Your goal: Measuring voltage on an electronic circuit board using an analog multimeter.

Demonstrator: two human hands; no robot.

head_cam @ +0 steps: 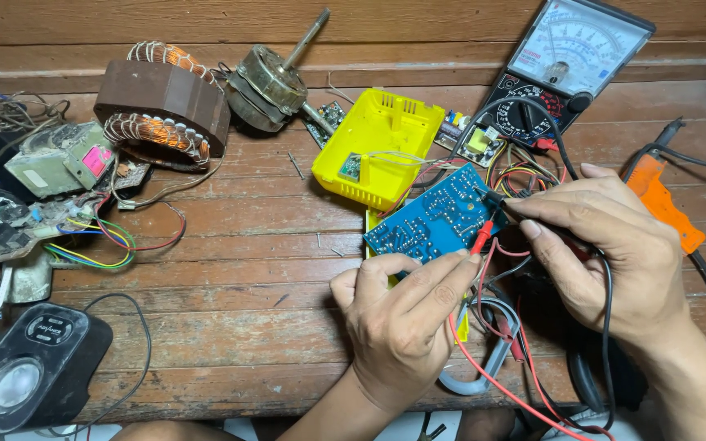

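Note:
A blue circuit board lies solder side up in the middle of the wooden table. My left hand is closed around a red test probe, whose tip touches the board's right part. My right hand pinches a black test probe against the board's right edge. Red and black leads run from both hands toward an analogue multimeter leaning at the back right. A yellow plastic housing sits just behind the board.
A wound motor stator and a motor rotor with shaft lie at the back left. Loose boards and coloured wires crowd the left edge. A black speaker stands front left, an orange soldering gun at right.

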